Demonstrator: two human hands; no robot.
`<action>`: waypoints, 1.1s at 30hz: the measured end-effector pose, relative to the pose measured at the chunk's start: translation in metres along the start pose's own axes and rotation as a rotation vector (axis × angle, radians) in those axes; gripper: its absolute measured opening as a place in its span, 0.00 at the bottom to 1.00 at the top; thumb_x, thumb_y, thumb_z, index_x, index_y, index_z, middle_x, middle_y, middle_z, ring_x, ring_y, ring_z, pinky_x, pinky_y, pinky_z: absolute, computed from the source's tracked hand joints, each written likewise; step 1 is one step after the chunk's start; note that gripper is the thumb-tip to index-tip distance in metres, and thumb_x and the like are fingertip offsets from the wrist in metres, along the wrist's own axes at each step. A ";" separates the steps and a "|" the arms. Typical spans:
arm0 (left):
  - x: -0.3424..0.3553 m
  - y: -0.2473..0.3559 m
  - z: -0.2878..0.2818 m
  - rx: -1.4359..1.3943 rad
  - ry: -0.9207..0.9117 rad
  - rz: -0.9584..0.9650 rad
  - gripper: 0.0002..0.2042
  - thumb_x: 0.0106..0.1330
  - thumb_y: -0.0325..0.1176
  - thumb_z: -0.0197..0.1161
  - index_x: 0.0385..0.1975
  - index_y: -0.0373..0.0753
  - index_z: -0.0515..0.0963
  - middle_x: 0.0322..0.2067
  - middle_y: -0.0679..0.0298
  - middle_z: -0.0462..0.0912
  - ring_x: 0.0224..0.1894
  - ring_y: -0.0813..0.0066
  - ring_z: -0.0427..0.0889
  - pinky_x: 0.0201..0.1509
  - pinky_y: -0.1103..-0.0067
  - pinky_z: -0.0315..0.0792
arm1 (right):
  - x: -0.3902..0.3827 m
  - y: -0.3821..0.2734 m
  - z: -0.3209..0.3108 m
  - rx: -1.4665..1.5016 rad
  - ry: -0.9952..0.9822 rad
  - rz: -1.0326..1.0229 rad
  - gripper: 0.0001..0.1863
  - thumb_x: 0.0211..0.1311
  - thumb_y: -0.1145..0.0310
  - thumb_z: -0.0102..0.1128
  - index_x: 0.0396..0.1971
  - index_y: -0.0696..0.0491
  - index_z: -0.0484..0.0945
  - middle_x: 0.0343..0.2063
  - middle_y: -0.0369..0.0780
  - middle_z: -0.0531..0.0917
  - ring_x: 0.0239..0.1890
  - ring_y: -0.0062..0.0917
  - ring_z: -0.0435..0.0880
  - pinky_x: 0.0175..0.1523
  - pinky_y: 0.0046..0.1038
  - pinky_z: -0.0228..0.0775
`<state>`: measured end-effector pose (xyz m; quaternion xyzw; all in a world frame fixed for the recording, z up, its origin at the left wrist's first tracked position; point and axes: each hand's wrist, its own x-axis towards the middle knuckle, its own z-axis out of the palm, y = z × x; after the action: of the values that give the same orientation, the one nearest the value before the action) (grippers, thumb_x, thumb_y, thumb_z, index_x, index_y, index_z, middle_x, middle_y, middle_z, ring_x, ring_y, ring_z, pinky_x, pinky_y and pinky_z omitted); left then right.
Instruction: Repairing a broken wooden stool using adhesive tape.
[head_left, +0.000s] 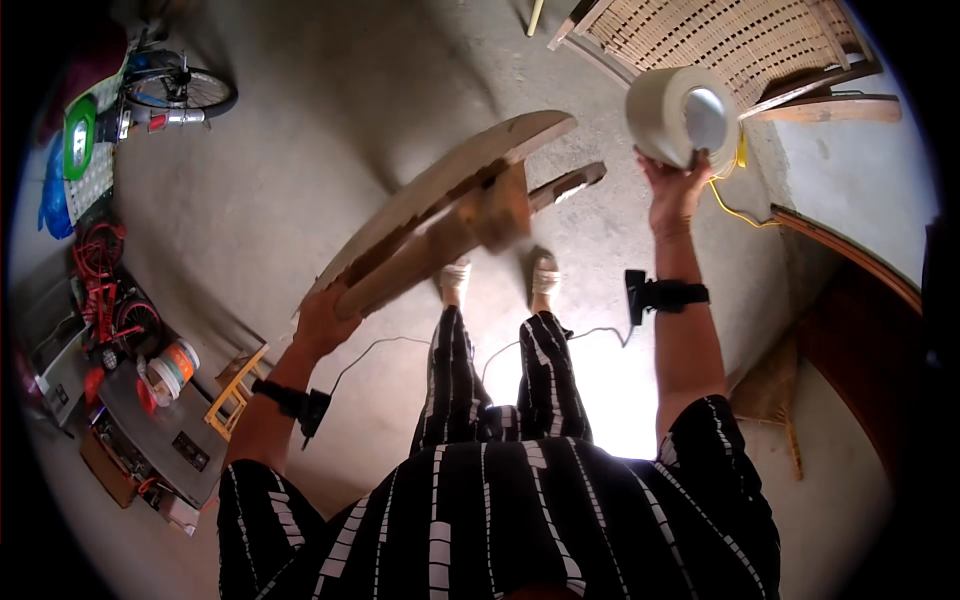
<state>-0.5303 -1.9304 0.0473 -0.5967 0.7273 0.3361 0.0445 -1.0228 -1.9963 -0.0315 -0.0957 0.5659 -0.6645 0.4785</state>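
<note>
My left hand is closed round the near end of a wooden stool. The stool is tilted on its side in the air, its pale curved top facing away to the left and its brown underside and legs toward the right. A large roll of cream-white tape is in my right hand, up at the right. My fingers and thumb grip the roll's lower edge, and its wide hollow core shows. Both wrists wear black straps with small devices.
A woven cane chair stands at the far right, with a yellow cord below it. To the left are a bicycle wheel, a red bicycle, a white bucket on a dark table, and a small wooden stand.
</note>
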 end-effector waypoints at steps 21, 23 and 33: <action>-0.092 -0.060 -0.045 0.172 0.454 -0.202 0.37 0.47 0.35 0.67 0.57 0.31 0.58 0.54 0.46 0.63 0.58 0.51 0.61 0.61 0.65 0.56 | -0.124 0.116 0.218 -0.168 -0.003 -0.184 0.35 0.51 0.52 0.58 0.51 0.65 0.63 0.48 0.50 0.70 0.48 0.39 0.70 0.54 0.35 0.59; -0.101 -0.005 -0.057 0.247 0.673 -0.001 0.34 0.47 0.32 0.67 0.56 0.34 0.60 0.54 0.49 0.64 0.59 0.56 0.60 0.61 0.66 0.56 | -0.149 0.117 0.244 -0.295 0.006 -0.306 0.38 0.47 0.51 0.59 0.51 0.65 0.63 0.46 0.52 0.70 0.48 0.42 0.69 0.53 0.37 0.60; -0.033 0.034 -0.069 0.260 0.629 0.052 0.38 0.49 0.33 0.66 0.60 0.35 0.55 0.55 0.47 0.64 0.56 0.50 0.65 0.59 0.66 0.59 | -0.223 0.141 0.317 -0.430 -0.155 -0.402 0.47 0.34 0.54 0.65 0.54 0.62 0.54 0.40 0.51 0.72 0.42 0.43 0.75 0.46 0.36 0.68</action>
<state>-0.5287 -1.9377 0.1305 -0.6419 0.7570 0.0413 -0.1148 -0.6193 -2.0262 0.0502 -0.3553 0.6250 -0.6017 0.3480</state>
